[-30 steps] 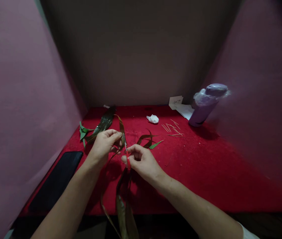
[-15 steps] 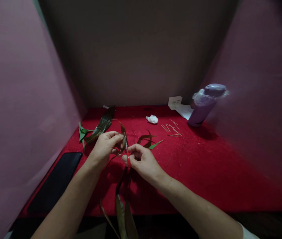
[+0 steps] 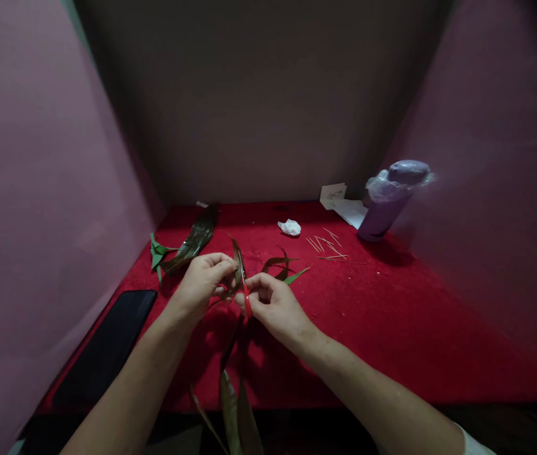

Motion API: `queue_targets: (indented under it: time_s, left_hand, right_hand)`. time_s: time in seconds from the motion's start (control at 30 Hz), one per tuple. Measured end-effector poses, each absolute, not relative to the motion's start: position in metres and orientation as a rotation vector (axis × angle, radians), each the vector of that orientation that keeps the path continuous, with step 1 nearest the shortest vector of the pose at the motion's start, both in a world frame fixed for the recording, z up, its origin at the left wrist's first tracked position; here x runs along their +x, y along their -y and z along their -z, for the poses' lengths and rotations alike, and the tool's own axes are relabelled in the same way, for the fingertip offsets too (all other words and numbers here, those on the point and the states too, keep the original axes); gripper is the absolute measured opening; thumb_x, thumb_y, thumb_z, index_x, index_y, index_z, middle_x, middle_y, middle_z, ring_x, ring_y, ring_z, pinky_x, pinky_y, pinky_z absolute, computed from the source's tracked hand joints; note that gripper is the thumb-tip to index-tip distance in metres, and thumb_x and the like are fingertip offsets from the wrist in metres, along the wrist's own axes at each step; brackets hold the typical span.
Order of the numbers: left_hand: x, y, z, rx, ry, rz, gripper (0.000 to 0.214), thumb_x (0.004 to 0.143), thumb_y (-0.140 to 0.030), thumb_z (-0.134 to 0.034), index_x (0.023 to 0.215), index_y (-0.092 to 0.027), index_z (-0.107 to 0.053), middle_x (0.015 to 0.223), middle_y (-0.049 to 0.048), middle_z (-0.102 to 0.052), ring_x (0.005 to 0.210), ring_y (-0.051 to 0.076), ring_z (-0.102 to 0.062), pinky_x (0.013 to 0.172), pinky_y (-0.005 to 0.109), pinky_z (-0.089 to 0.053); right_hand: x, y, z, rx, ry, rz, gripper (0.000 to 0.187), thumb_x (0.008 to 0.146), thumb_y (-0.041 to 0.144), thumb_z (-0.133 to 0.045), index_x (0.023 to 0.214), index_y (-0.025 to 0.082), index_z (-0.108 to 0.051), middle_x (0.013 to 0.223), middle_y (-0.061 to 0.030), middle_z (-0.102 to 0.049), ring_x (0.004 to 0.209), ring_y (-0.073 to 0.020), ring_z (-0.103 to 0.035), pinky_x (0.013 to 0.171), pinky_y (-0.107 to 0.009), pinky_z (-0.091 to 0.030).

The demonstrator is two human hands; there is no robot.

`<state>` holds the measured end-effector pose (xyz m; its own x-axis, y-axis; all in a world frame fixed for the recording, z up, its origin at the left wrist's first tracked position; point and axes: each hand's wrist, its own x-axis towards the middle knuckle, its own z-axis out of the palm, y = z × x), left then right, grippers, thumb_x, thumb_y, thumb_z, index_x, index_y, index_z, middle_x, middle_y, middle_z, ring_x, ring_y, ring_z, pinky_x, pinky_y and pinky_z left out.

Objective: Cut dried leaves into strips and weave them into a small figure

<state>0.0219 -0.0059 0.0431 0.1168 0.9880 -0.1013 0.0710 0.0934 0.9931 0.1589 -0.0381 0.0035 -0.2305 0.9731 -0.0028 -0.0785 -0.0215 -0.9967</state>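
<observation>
Left hand [image 3: 205, 278] pinches narrow olive-brown leaf strip [image 3: 238, 275]; right hand [image 3: 275, 304] grips red-handled metal scissors [image 3: 246, 291], blades lengthwise along it, right of left fingertips [image 3: 232, 264].

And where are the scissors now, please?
In the head view, the scissors are slightly left of centre, in the right hand, blades at the leaf in the left hand.

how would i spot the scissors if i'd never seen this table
Start with the red-covered table and look just left of its middle. The right hand holds the scissors, pointing away from the person, alongside a leaf strip in the left hand. Their red handle and thin metal blades set them apart from the leaves nearby.
</observation>
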Motion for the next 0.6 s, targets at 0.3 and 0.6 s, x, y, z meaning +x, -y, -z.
queue_targets:
  time_s: [0.3,0.6]
  left_hand:
    - [0.0228,0.0053,-0.0409,1.27,-1.209,-0.96,0.017,0.069,-0.019,-0.055,0.054,-0.016,-0.05,0.045,-0.0047,-0.049,0.035,0.007,-0.044,0.035,0.018,-0.033]
    - [0.022,0.0061,-0.0454,1.314,-1.177,-0.992,0.02,0.073,-0.034,-0.061,0.069,-0.016,-0.056,0.058,-0.0017,-0.057,0.049,0.01,-0.054,0.043,0.019,-0.044]
  right_hand:
    - [0.1605,0.0343,-0.0005,-1.038,1.314,-1.414,0.016,0.072,0.027,-0.063,0.081,0.017,-0.054,0.061,0.003,-0.055,0.053,-0.0085,-0.05,0.056,-0.023,-0.041]
    - [0.1615,0.036,-0.0051,-1.008,1.266,-1.454,0.019,0.072,0.029,-0.064,0.078,0.016,-0.053,0.056,0.0043,-0.054,0.049,-0.0075,-0.047,0.051,-0.021,-0.037]
